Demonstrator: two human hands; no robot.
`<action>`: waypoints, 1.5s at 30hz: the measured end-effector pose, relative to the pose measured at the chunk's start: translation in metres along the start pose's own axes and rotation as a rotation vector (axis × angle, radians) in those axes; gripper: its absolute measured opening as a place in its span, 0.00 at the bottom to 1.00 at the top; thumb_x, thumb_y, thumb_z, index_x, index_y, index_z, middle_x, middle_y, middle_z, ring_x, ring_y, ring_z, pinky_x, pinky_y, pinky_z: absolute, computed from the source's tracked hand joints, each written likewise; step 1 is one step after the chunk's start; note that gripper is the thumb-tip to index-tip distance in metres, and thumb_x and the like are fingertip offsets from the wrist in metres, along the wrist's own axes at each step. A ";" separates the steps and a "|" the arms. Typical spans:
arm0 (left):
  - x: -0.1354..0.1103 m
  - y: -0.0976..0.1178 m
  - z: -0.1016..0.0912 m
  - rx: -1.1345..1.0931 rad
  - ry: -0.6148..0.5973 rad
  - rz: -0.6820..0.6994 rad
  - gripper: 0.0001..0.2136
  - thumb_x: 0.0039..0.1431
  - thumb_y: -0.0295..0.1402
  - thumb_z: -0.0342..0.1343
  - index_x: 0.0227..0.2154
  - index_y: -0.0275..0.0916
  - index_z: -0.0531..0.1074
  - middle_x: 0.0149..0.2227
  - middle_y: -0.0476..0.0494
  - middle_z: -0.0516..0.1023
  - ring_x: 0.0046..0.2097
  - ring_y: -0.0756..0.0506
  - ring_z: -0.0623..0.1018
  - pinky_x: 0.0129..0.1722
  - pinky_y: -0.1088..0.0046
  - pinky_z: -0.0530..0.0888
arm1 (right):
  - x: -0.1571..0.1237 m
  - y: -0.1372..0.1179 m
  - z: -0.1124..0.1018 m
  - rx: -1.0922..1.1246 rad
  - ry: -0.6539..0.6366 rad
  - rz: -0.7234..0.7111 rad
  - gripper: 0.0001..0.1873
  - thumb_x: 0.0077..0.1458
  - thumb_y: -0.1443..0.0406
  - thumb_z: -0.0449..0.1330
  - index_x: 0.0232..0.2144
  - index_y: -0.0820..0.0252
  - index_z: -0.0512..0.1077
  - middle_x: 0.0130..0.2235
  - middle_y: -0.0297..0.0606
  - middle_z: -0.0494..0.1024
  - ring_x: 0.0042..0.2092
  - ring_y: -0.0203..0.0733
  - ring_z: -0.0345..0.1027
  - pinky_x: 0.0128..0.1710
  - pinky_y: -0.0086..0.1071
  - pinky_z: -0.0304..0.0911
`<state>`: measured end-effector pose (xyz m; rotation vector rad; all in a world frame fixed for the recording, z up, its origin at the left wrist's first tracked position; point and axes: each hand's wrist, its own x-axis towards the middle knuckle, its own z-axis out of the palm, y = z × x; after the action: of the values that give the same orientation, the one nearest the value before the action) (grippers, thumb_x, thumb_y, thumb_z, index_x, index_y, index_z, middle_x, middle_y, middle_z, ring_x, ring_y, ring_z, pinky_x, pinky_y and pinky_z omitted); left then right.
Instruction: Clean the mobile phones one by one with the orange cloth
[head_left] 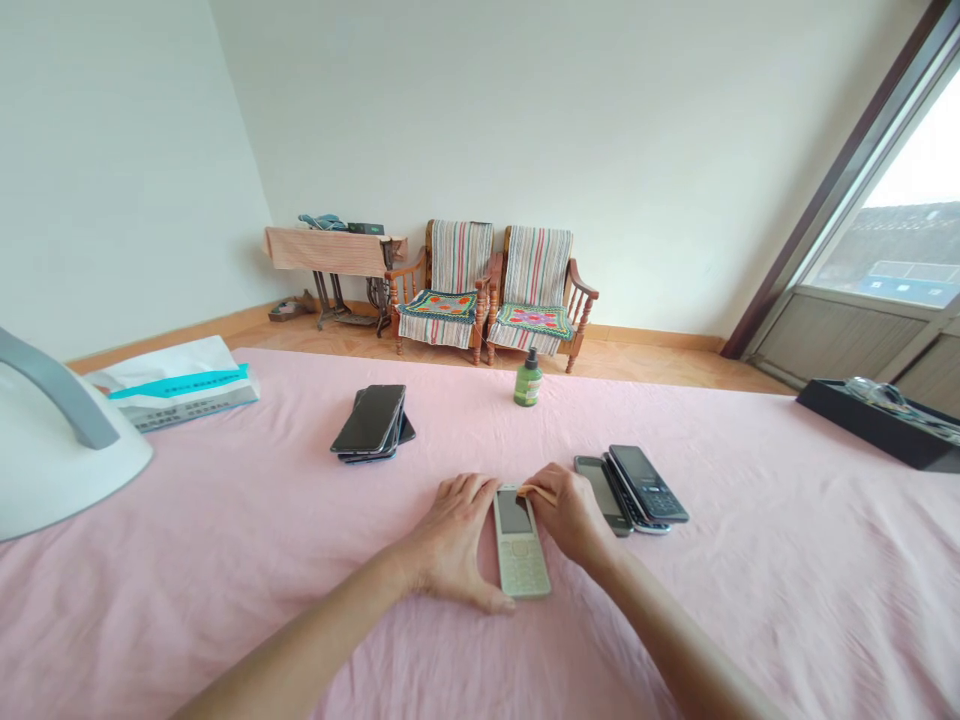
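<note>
A pale keypad mobile phone point(523, 562) lies face up on the pink cloth, its screen toward the far side. My left hand point(455, 540) grips it from the left, fingers at the top corner and thumb by the bottom edge. At the screen's upper right, my right hand point(571, 515) is closed in a pinch. Something small and tan shows at its fingertips, too little to name. Just right of that hand lie several other phones, with a dark keypad phone point(649, 484) on top and a grey phone point(604, 497) at their left.
Beyond my left hand is a stack of dark smartphones point(369, 418). A green spray bottle point(528, 380) stands at the far middle. A white-and-teal packet point(184, 385) and a white appliance point(67, 450) are left; a black box point(889, 425) with cables is right. Two armchairs stand behind.
</note>
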<state>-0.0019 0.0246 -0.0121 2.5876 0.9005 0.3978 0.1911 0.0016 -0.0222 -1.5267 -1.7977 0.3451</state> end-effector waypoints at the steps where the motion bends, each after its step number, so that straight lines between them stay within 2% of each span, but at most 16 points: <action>1: 0.000 0.000 0.000 0.001 -0.002 -0.004 0.50 0.27 0.54 0.64 0.56 0.37 0.54 0.52 0.36 0.63 0.52 0.32 0.63 0.54 0.53 0.59 | 0.003 0.001 0.001 0.001 0.002 -0.002 0.13 0.51 0.72 0.53 0.26 0.61 0.78 0.28 0.38 0.77 0.30 0.37 0.70 0.32 0.28 0.61; 9: 0.000 0.001 -0.002 -0.030 -0.004 -0.008 0.50 0.25 0.54 0.64 0.55 0.40 0.55 0.51 0.37 0.63 0.53 0.31 0.62 0.54 0.52 0.59 | -0.008 -0.001 -0.002 0.002 0.009 0.014 0.12 0.48 0.73 0.55 0.25 0.59 0.77 0.27 0.35 0.76 0.29 0.37 0.69 0.29 0.27 0.60; 15: 0.000 0.000 -0.001 -0.020 -0.006 -0.008 0.50 0.26 0.54 0.64 0.56 0.39 0.55 0.52 0.37 0.63 0.52 0.32 0.63 0.54 0.52 0.59 | 0.002 0.005 0.005 0.003 0.034 0.028 0.13 0.52 0.70 0.53 0.27 0.59 0.78 0.28 0.38 0.77 0.30 0.39 0.70 0.32 0.28 0.62; 22: 0.001 0.000 -0.001 -0.033 0.004 -0.001 0.49 0.25 0.53 0.65 0.55 0.40 0.55 0.51 0.37 0.63 0.53 0.32 0.63 0.54 0.53 0.60 | -0.013 -0.005 -0.004 -0.023 0.006 0.020 0.12 0.47 0.74 0.55 0.24 0.58 0.78 0.27 0.35 0.77 0.28 0.37 0.70 0.30 0.27 0.61; 27: 0.000 0.001 -0.001 -0.040 -0.004 -0.019 0.49 0.25 0.53 0.65 0.55 0.40 0.55 0.52 0.37 0.63 0.53 0.31 0.63 0.54 0.51 0.59 | -0.003 -0.002 0.003 -0.078 0.022 -0.018 0.13 0.53 0.73 0.53 0.26 0.60 0.77 0.28 0.37 0.75 0.31 0.37 0.69 0.32 0.28 0.60; 30: -0.002 0.001 0.000 -0.047 -0.011 -0.037 0.52 0.26 0.52 0.65 0.57 0.39 0.51 0.55 0.34 0.61 0.56 0.29 0.61 0.56 0.48 0.56 | 0.002 -0.008 0.007 -0.122 0.015 -0.067 0.14 0.55 0.73 0.52 0.26 0.60 0.76 0.30 0.38 0.73 0.34 0.38 0.67 0.35 0.29 0.58; 35: -0.003 -0.001 0.005 -0.094 0.025 -0.042 0.62 0.27 0.51 0.66 0.62 0.38 0.33 0.59 0.29 0.55 0.59 0.28 0.57 0.58 0.46 0.51 | 0.002 -0.021 0.008 -0.201 -0.014 -0.143 0.12 0.56 0.72 0.54 0.27 0.58 0.75 0.31 0.38 0.73 0.37 0.40 0.64 0.38 0.32 0.54; 41: -0.003 -0.001 0.004 -0.084 -0.011 -0.056 0.61 0.27 0.51 0.65 0.62 0.36 0.35 0.60 0.28 0.54 0.60 0.28 0.55 0.58 0.46 0.50 | 0.001 -0.021 0.006 -0.214 -0.006 -0.127 0.13 0.56 0.74 0.53 0.25 0.60 0.74 0.30 0.39 0.72 0.36 0.40 0.63 0.38 0.33 0.53; 45: -0.003 0.000 0.003 -0.069 -0.019 -0.065 0.62 0.26 0.51 0.66 0.62 0.35 0.36 0.61 0.28 0.53 0.61 0.29 0.54 0.59 0.47 0.50 | 0.002 -0.021 0.012 -0.159 -0.031 -0.139 0.13 0.56 0.74 0.53 0.25 0.60 0.74 0.30 0.37 0.71 0.36 0.39 0.63 0.36 0.29 0.55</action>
<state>-0.0027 0.0221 -0.0150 2.4880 0.9453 0.3794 0.1675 0.0010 -0.0163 -1.4998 -1.9832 0.1619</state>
